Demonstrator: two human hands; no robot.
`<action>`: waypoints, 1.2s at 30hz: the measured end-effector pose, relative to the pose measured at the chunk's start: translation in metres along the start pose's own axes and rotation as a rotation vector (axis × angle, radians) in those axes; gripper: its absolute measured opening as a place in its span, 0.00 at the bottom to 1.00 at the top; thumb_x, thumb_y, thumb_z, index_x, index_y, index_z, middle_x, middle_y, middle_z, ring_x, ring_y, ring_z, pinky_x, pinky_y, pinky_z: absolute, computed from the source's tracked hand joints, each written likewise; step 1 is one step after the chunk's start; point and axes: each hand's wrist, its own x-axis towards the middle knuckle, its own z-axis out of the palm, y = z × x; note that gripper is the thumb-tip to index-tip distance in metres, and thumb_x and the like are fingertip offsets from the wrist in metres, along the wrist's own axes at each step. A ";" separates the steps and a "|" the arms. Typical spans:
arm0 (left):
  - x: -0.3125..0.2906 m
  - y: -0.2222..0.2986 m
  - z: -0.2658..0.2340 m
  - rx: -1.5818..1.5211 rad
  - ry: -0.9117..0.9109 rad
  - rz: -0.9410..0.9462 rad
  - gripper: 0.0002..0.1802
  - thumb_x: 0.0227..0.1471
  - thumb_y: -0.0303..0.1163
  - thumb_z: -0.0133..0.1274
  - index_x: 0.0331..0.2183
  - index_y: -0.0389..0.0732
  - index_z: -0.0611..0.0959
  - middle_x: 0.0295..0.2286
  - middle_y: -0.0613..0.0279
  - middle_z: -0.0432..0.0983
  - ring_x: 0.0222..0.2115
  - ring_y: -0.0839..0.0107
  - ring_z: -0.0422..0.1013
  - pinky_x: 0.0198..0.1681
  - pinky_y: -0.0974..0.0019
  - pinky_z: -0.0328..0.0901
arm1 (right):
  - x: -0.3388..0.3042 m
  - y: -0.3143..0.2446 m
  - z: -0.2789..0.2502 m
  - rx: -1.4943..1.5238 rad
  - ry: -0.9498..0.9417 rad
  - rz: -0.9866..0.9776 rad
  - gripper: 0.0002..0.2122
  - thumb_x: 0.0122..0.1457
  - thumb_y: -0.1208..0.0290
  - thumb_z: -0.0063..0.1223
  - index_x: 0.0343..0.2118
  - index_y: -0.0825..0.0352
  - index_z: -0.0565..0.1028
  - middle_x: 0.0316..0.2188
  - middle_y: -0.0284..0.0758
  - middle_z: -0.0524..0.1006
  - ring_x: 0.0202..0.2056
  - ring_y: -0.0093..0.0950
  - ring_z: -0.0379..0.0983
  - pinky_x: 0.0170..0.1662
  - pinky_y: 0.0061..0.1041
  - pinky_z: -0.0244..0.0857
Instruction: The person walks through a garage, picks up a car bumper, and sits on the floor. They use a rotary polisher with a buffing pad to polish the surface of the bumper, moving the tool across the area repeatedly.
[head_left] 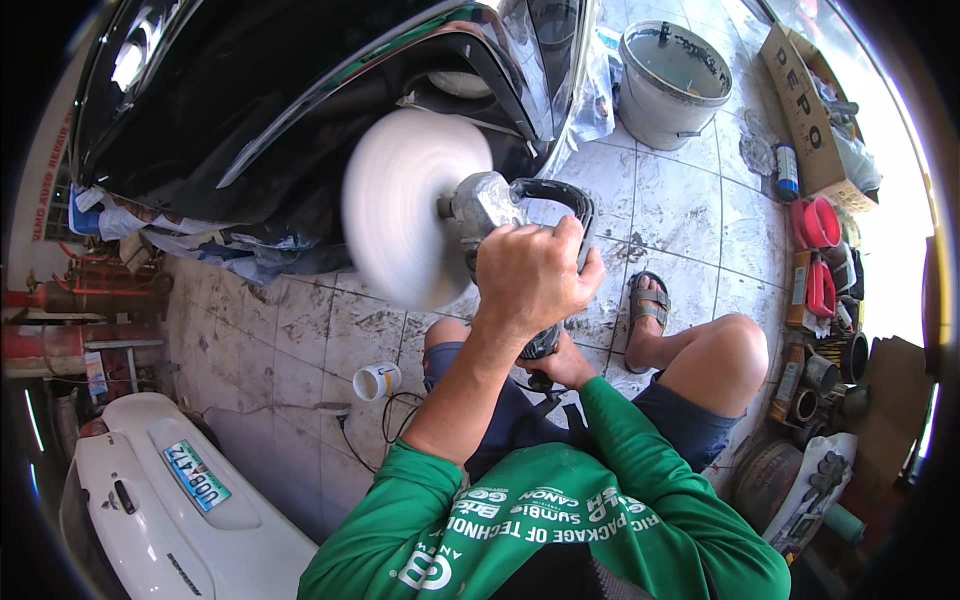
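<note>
A polisher [488, 205] is held in front of me in both hands. Its large round white pad [415, 210] is blurred by spinning. My left hand [535, 275] is closed round the black loop handle beside the polisher's head. Lower down, my right hand [562, 362] wraps the rear of the tool's body, partly hidden behind my left wrist. The pad stands upright at the lower part of a glossy black car bumper [300, 110], overlapping it in view. Whether it touches the paint I cannot tell.
A bucket [672, 85] of greyish liquid stands beyond the car's corner. A cardboard box [815, 115], a blue can [788, 172] and a red container [820, 290] line the right side. A white tub [376, 381] lies near a black cord [392, 420]. A white car trunk lid [180, 500] sits lower left.
</note>
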 end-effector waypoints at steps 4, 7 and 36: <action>0.005 0.003 0.022 -0.020 -0.066 -0.016 0.14 0.48 0.42 0.67 0.23 0.44 0.81 0.14 0.57 0.78 0.17 0.55 0.79 0.25 0.53 0.73 | -0.006 0.002 -0.002 0.120 0.005 0.078 0.15 0.51 0.74 0.77 0.41 0.67 0.83 0.29 0.30 0.84 0.29 0.24 0.79 0.36 0.31 0.73; 0.005 -0.001 0.043 -0.069 -0.125 -0.011 0.15 0.49 0.42 0.67 0.24 0.43 0.82 0.15 0.56 0.79 0.18 0.54 0.80 0.26 0.53 0.74 | -0.007 0.023 -0.007 0.171 -0.004 0.137 0.15 0.51 0.77 0.76 0.42 0.67 0.83 0.31 0.31 0.84 0.30 0.24 0.80 0.35 0.30 0.73; 0.023 0.014 0.057 -0.152 0.061 -0.006 0.15 0.47 0.39 0.71 0.23 0.44 0.80 0.13 0.60 0.76 0.17 0.57 0.78 0.23 0.55 0.71 | -0.043 -0.012 -0.073 -0.104 0.010 0.212 0.11 0.54 0.71 0.75 0.37 0.70 0.84 0.25 0.33 0.84 0.25 0.23 0.78 0.31 0.29 0.71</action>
